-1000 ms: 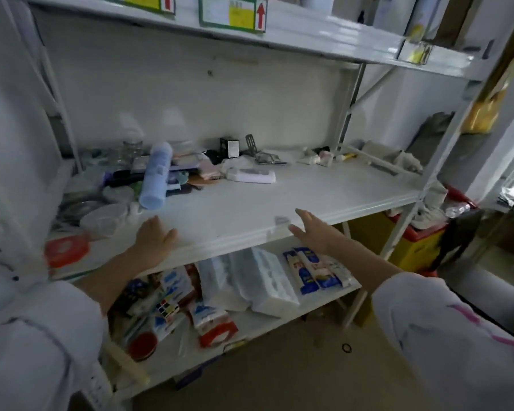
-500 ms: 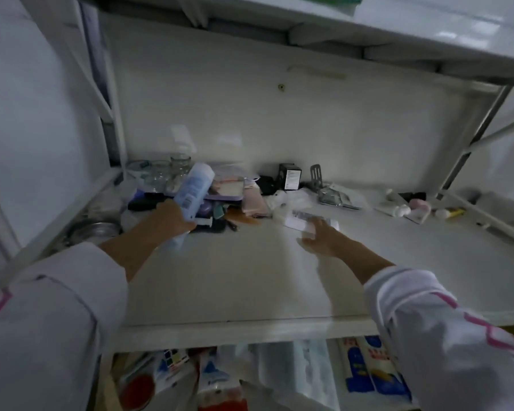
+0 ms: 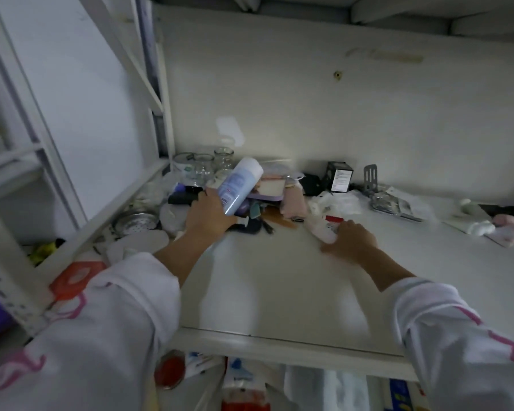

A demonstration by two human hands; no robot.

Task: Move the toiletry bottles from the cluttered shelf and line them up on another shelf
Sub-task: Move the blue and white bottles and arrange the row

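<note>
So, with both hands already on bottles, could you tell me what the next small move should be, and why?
Probably lift both clear of the clutter. The left hand grips the tilted blue bottle above the pile, and the right hand is closing on the small white bottle lying flat on the shelf, so neither is yet free to carry away.

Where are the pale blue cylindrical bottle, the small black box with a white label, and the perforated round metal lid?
Pale blue cylindrical bottle (image 3: 238,185), head view, mid-body.
Black box (image 3: 339,177), head view, labelled face.
Metal lid (image 3: 137,222), head view, centre.

Three empty glass jars (image 3: 204,166) stand in the back left corner. A small black box (image 3: 339,176) sits against the rear wall, a metal strainer (image 3: 137,222) lies left, and an orange packet (image 3: 74,277) rests nearest.
</note>
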